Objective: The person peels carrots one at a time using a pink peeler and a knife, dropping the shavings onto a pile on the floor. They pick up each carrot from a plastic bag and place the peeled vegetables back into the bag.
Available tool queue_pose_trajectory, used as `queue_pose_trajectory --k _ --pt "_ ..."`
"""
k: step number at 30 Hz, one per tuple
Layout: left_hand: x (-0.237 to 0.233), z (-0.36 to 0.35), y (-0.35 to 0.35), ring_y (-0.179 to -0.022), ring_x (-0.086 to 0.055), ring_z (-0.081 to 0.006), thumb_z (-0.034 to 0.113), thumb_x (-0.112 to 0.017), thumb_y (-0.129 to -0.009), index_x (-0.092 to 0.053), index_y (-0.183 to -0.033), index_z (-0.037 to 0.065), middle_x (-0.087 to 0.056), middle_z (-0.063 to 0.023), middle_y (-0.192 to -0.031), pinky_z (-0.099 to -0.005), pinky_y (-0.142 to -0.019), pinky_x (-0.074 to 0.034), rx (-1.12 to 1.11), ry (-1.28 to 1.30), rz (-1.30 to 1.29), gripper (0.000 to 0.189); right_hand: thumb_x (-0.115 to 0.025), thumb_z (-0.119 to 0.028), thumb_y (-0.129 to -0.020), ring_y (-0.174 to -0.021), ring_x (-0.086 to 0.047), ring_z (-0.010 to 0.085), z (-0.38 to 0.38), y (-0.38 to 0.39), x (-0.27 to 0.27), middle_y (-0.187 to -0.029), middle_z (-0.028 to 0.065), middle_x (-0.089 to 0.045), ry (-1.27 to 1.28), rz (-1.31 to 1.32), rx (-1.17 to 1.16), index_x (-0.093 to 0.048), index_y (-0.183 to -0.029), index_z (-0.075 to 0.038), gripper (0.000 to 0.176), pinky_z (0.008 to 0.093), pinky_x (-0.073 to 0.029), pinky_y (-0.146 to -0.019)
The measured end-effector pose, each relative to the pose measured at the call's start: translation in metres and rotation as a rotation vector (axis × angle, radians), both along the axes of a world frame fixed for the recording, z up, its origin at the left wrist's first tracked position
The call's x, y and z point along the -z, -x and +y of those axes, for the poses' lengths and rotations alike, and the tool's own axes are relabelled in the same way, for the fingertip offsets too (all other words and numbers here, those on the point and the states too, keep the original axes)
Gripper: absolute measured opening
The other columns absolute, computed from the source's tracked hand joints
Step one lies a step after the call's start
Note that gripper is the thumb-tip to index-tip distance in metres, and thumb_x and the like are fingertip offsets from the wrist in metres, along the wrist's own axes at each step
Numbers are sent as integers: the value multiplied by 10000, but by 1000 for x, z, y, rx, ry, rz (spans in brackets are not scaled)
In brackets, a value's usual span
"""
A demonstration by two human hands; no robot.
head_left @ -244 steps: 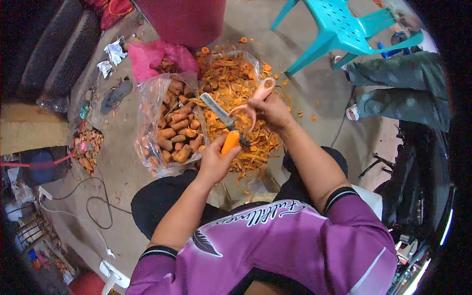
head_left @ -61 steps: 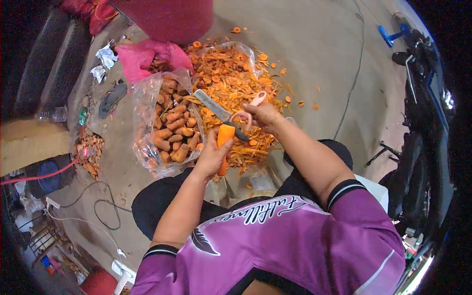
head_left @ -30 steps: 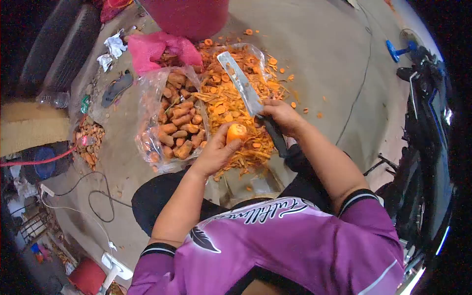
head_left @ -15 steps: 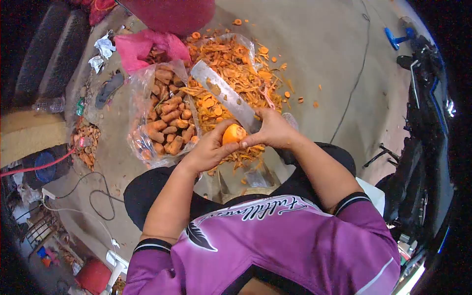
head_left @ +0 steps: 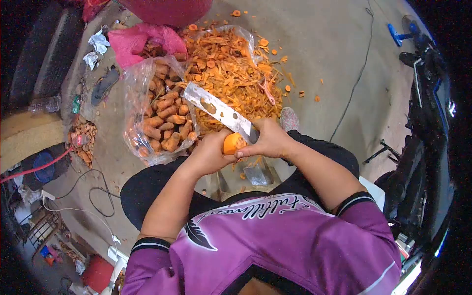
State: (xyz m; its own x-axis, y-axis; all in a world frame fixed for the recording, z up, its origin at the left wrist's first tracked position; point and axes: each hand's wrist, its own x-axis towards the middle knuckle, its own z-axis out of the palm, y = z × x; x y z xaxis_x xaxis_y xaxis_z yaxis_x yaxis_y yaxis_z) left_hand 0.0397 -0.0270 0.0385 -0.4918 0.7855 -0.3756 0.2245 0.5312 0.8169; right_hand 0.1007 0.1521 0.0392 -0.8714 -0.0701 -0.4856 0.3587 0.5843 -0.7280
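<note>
A short, peeled orange carrot point(head_left: 233, 143) is gripped by my left hand point(head_left: 210, 153), its pale cut end facing right. My right hand point(head_left: 271, 140) is closed on a large knife point(head_left: 216, 107), whose broad blade points up and left, with bits of peel stuck to it. The right thumb touches the carrot's cut end. The knife's handle is hidden inside my fingers. Beyond the blade lies a heap of carrot peelings and slices point(head_left: 223, 59). Left of it, a clear plastic bag point(head_left: 135, 96) holds several unpeeled carrots point(head_left: 167, 110).
An orange peeler point(head_left: 267, 91) rests on the peelings. Behind the bag are a pink mesh sack point(head_left: 125, 46) and a red tub point(head_left: 169, 10). A cable point(head_left: 358, 81) crosses the floor at right. A dark sandal point(head_left: 104, 86) and crumpled paper point(head_left: 100, 43) lie at left.
The knife's tip has swung slightly down and left. Both hands have shifted down a little, still around the carrot and knife. The view has tilted slightly.
</note>
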Motion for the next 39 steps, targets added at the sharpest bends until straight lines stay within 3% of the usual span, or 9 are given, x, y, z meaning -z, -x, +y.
queue_pose_trajectory --k 5,8,16,22,25,26,30,35,39 --pt "2 -2 -1 -721 -564 -269 215 -675 -613 -555 -860 18 -581 -147 -765 -336 -634 -434 7 -4 -168 338 -728 -422 -482 -610 -531 166 -5 -1 6 -669 120 -574 150 -106 -22 -571 -806 31 579 289 -417 -574" --pt "5 -6 -2 -670 -560 -222 205 -659 -626 -560 -835 21 -580 -117 -722 -317 -619 -434 37 -64 -307 295 -672 -584 -455 -593 -566 266 -9 -7 21 -625 181 -560 199 -78 -6 -587 -715 29 671 354 -429 -558" --pt "-25 -4 8 -514 -501 -102 192 -640 -661 -555 -774 44 -529 -26 -629 -251 -457 -400 150 261 -847 205 -648 -444 -577 -563 -548 215 -18 -4 11 -620 147 -557 159 44 -211 -560 -782 29 523 312 -422 -532" --pt "4 -4 -7 -511 -524 -135 174 -634 -653 -563 -794 39 -553 -48 -615 -267 -454 -410 -144 133 -606 207 -587 -484 -637 -574 -558 293 -18 -1 21 -607 189 -546 16 -51 -113 -577 -737 34 528 354 -426 -537" --pt "28 -1 -18 -604 -576 -244 191 -619 -657 -571 -842 38 -596 -106 -690 -326 -525 -443 -263 0 -102 245 -514 -585 -645 -599 -563 325 -22 -2 24 -622 223 -547 -11 -82 -71 -575 -690 56 645 385 -436 -560" --pt "38 -5 -18 -763 -569 -305 232 -605 -663 -567 -901 51 -590 -161 -819 -364 -629 -448 -112 252 89 301 -483 -633 -644 -608 -565 338 -24 -4 28 -632 239 -548 -16 -74 -61 -571 -672 68 707 399 -440 -569" --pt "68 -12 -21 -859 -550 -266 254 -603 -677 -535 -982 60 -565 -151 -948 -332 -701 -440 0 383 -59 368 -363 -715 -645 -634 -564 356 -28 -7 53 -669 233 -563 31 -298 -182 -597 -701 51 803 399 -447 -600" --pt "56 -16 14 -532 -505 -213 128 -510 -752 -430 -949 63 -504 -90 -707 -343 -427 -422 -831 63 -1027 222 -352 -655 -706 -569 -562 280 -12 -3 58 -608 170 -559 -61 -310 -36 -589 -633 15 714 365 -442 -561" --pt "-27 10 126 -605 -512 -230 146 -445 -771 -451 -897 27 -515 -118 -741 -350 -476 -439 -996 -251 -739 173 -320 -627 -742 -581 -557 269 2 8 51 -596 158 -560 56 -253 161 -590 -658 4 692 358 -441 -565"
